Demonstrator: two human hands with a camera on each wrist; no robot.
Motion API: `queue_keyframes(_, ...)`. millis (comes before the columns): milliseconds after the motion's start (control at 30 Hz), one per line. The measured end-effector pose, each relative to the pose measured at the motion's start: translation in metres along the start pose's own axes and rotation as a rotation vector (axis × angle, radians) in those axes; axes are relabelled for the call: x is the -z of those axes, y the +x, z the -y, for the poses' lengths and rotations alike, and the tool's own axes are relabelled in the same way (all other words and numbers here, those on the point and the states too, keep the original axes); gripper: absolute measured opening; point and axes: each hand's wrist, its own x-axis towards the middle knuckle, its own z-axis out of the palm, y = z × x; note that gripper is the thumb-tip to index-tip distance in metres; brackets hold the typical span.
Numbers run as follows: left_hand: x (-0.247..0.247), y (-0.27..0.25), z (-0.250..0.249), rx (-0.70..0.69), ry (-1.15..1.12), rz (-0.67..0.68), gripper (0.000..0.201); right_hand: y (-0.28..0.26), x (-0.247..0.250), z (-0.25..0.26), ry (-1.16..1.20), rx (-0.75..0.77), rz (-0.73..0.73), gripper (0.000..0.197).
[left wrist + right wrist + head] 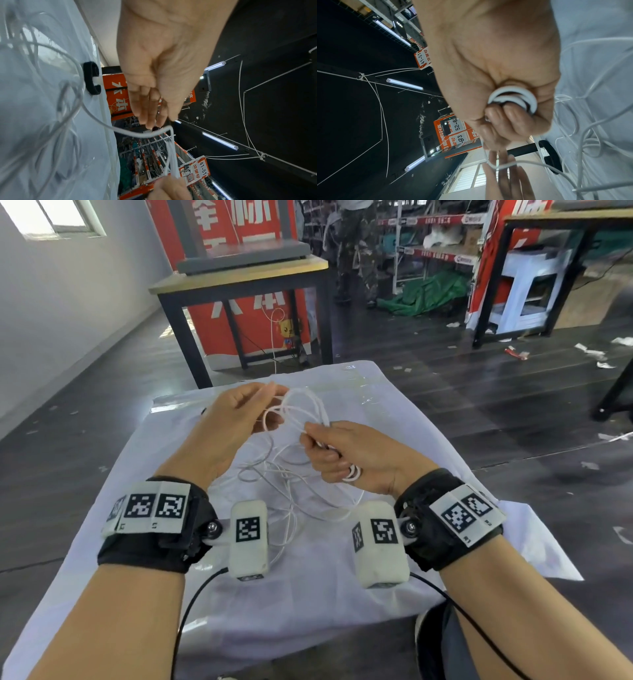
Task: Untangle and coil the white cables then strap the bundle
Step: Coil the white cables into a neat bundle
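Thin white cables (284, 484) lie in a loose tangle on the white-covered table (428, 446). My right hand (337, 451) grips a small coil of the cable (513, 98) in its fist, and the coil's loops stick out below the little finger (352, 474). Just left of it, my left hand (246, 412) holds one strand (145, 134) between thumb and nearly straight fingers. This strand runs from the tangle to the right fist. A black C-shaped strap (91, 78) lies on the cover beyond the left hand, also visible in the right wrist view (551, 155).
The cover has a shiny, wrinkled plastic sheet (359, 395) at its far end. A dark-framed table (239, 282) and a red banner (219, 241) stand behind. A person (356, 248) stands far back by the shelves. Paper scraps (596, 354) litter the dark floor on the right.
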Motion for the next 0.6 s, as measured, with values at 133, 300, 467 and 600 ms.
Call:
queue_keyframes(133, 0.016, 0.003, 0.009, -0.012, 0.333, -0.024, 0.019, 0.003, 0.005, 0.003, 0.196, 0.125, -0.210, 0.032)
queue_keyframes(300, 0.017, 0.002, 0.022, 0.116, 0.582, 0.220, 0.021, 0.007, 0.012, 0.004, 0.402, 0.285, -0.525, 0.029)
queue_keyframes(467, 0.016, -0.001, 0.016, 0.114, 0.610, 0.236, 0.017, 0.005, 0.014, 0.004, 0.636, 0.374, -0.582, 0.028)
queue_keyframes(600, 0.015, -0.002, 0.016, 0.046, 0.709, 0.238, 0.023, 0.002, 0.014, 0.006, 0.783, 0.351, -0.396, 0.031)
